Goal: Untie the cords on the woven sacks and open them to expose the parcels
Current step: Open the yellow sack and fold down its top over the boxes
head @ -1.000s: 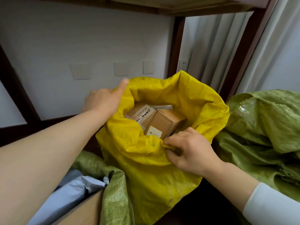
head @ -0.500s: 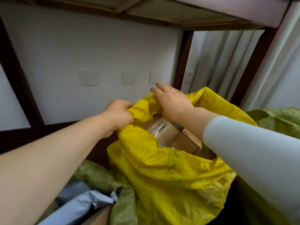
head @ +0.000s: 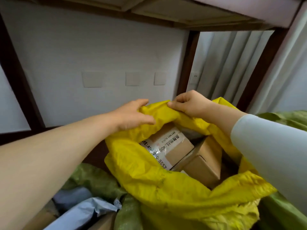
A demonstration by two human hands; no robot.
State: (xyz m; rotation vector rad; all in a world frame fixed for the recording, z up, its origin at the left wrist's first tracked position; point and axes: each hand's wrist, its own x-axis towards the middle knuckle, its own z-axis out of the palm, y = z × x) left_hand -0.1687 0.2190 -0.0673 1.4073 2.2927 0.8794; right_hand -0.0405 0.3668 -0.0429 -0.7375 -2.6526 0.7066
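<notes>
Yellow sack (head: 166,196), two cardboard parcels (head: 167,146) (head: 204,165); left hand (head: 131,115), right hand (head: 191,103) on rim

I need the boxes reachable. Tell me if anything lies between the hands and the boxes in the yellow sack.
Nothing visible does. The yellow sack gapes open, left hand and right hand gripping its far rim. The boxes lie uncovered below; only the sack's near fold overlaps their lower edge.

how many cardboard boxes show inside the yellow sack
2: a label-taped brown cardboard box on the left, a plain brown cardboard box right of it; more may hide below.
</notes>
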